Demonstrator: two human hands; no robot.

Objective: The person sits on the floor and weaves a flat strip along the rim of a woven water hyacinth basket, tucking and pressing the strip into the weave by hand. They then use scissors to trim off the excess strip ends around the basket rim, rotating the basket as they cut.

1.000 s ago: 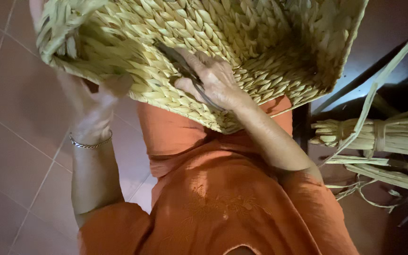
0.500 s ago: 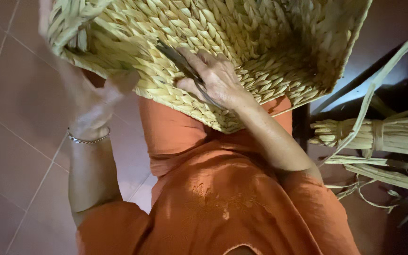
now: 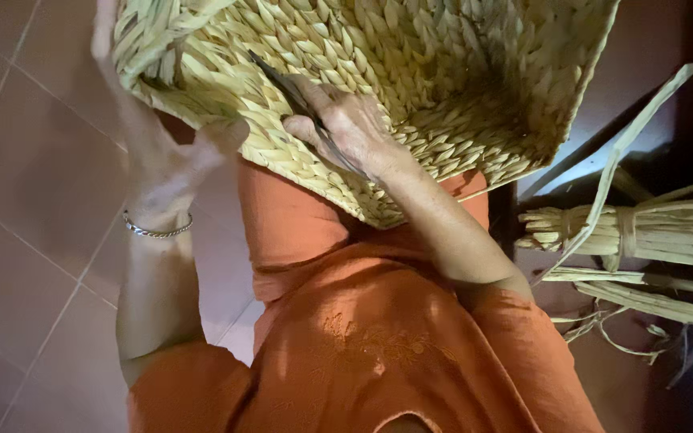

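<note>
A large woven straw basket [image 3: 443,72] is held up over my lap, its plaited side facing me. My left hand [image 3: 162,164], with a silver bracelet [image 3: 154,231] at the wrist, grips the basket's left rim and is blurred by motion. My right hand [image 3: 350,128] rests against the weave near the basket's lower edge. It holds a pair of dark metal scissors [image 3: 282,80] whose blades point up and to the left across the plaits. My orange clothing [image 3: 362,345] fills the lower middle.
Bundles of dried straw-coloured reeds [image 3: 659,228], tied with a strip, lie at the right, with loose strands [image 3: 643,297] below them. A long flat strip [image 3: 627,152] sticks up diagonally. Pinkish floor tiles [image 3: 26,208] spread to the left.
My left hand has slid a little up the basket's left rim and the basket has turned slightly. My right hand with the scissors has stayed about where it was.
</note>
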